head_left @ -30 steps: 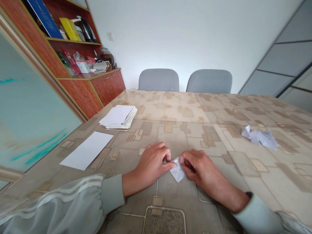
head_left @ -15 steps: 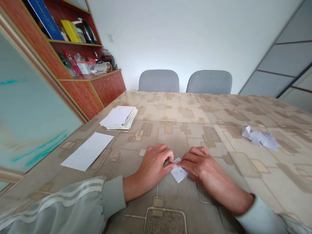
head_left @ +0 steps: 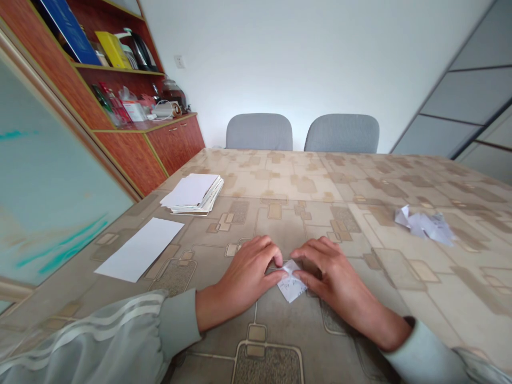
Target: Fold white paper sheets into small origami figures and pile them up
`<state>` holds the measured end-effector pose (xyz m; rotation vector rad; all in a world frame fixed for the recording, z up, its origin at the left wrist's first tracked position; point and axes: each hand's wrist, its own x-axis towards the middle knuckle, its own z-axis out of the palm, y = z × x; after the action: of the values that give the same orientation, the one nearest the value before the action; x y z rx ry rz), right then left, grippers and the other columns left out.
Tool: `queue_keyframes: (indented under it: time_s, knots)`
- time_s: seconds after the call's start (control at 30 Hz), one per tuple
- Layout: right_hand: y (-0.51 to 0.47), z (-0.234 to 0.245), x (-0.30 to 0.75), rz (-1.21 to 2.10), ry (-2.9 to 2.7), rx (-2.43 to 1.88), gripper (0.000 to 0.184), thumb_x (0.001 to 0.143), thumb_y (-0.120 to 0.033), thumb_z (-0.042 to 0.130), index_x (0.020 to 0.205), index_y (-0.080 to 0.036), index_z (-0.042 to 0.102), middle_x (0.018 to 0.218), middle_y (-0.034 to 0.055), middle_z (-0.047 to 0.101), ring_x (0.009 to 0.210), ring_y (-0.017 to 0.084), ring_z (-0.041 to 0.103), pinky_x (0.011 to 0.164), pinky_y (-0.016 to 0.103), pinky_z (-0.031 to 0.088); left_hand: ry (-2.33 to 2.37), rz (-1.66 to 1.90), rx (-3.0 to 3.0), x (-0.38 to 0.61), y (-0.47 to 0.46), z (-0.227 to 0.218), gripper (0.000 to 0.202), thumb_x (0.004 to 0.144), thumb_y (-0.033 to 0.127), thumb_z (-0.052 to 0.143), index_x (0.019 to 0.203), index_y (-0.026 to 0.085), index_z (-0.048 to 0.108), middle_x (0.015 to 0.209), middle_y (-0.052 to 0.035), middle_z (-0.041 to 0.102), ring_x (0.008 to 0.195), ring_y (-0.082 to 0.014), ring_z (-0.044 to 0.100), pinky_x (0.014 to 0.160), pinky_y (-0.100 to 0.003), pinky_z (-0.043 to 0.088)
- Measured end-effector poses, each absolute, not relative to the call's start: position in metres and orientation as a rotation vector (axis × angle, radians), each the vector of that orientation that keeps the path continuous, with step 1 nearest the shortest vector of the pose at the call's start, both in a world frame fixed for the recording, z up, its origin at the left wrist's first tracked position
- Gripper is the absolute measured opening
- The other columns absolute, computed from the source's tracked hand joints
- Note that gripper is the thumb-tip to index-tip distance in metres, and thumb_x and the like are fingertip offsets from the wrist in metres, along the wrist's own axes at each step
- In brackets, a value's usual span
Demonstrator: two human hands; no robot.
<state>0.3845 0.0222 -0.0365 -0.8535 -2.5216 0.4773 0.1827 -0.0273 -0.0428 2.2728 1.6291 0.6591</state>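
Pressing a small folded paper (head_left: 291, 284), left hand (head_left: 240, 282) and right hand (head_left: 336, 280) curl narrowly.

A beige-patterned table top (head_left: 304, 181) is seen with 4 paper items laid on it: a stack of white sheets (head_left: 192, 193), a single white sheet (head_left: 140, 249) nearby, a crumpled paper heap (head_left: 424, 226) well to the right, and a small folded paper (head_left: 291, 284) between them.
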Motion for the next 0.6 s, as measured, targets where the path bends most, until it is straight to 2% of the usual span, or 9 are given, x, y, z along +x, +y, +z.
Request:
queue_keyframes:
  time_s: [0.07,0.17,0.27,0.33,0.4,0.5,0.6]
  knots:
    - [0.021,-0.040,0.382,0.473,-2.478,-0.971,0.027,0.079,-0.025,0.075,0.104,-0.024,0.065,0.096,0.0039,0.064,0.092,0.024,0.054,0.078,0.038,0.038,1.586,0.695,2.273,0.183,-0.028,-0.044,0.012,0.086,0.024,0.067,0.083,0.019,0.056,0.087,0.0001,0.055,0.086,-0.0182,0.052,0.074,-0.029,0.039]
    - [0.018,-0.042,0.379,0.542,-2.462,-1.010,0.021,0.076,-0.020,0.077,0.094,-0.025,0.066,0.095,0.0029,0.063,0.091,0.023,0.054,0.076,0.036,0.037,1.486,0.736,2.294,0.184,-0.030,-0.045,0.014,0.089,0.023,0.064,0.081,0.018,0.054,0.089,-0.0008,0.057,0.087,-0.0180,0.052,0.076,-0.028,0.040]
    - [0.016,-0.039,0.378,0.691,-2.421,-0.949,0.011,0.080,-0.015,0.071,0.080,-0.022,0.062,0.080,-0.0005,0.061,0.080,0.018,0.055,0.072,0.031,0.037,1.450,0.808,2.230,0.184,-0.032,-0.045,0.011,0.089,0.022,0.064,0.084,0.018,0.055,0.085,-0.0005,0.059,0.082,-0.0168,0.054,0.073,-0.027,0.040]
    - [0.015,-0.034,0.377,0.806,-2.369,-0.905,0.012,0.084,-0.015,0.065,0.076,-0.020,0.059,0.070,-0.0028,0.058,0.069,0.014,0.053,0.067,0.028,0.037,1.460,0.872,2.116,0.184,-0.032,-0.045,0.008,0.088,0.021,0.064,0.090,0.017,0.058,0.082,0.0001,0.061,0.077,-0.0153,0.055,0.069,-0.025,0.040]
    - [0.013,-0.030,0.378,0.896,-2.304,-0.872,0.014,0.087,-0.017,0.061,0.074,-0.020,0.058,0.065,-0.0036,0.055,0.063,0.012,0.050,0.061,0.026,0.036,1.424,0.921,2.040,0.183,-0.032,-0.044,0.008,0.088,0.024,0.064,0.086,0.017,0.061,0.076,0.0011,0.061,0.071,-0.0137,0.055,0.065,-0.023,0.038]
    - [0.011,-0.027,0.378,1.030,-2.211,-0.832,0.018,0.090,-0.027,0.059,0.074,-0.020,0.056,0.066,-0.0032,0.054,0.063,0.012,0.049,0.058,0.024,0.035,1.325,0.994,1.983,0.182,-0.031,-0.042,0.024,0.091,0.029,0.060,0.071,0.015,0.064,0.064,0.0023,0.058,0.062,-0.0111,0.051,0.059,-0.021,0.035]
    - [0.010,-0.026,0.379,1.139,-2.134,-0.801,0.023,0.091,-0.034,0.059,0.073,-0.019,0.056,0.065,-0.0036,0.053,0.061,0.011,0.049,0.056,0.023,0.036,1.250,1.062,1.908,0.182,-0.032,-0.039,0.027,0.091,0.030,0.061,0.070,0.014,0.066,0.062,0.0022,0.059,0.058,-0.0096,0.050,0.057,-0.020,0.034]
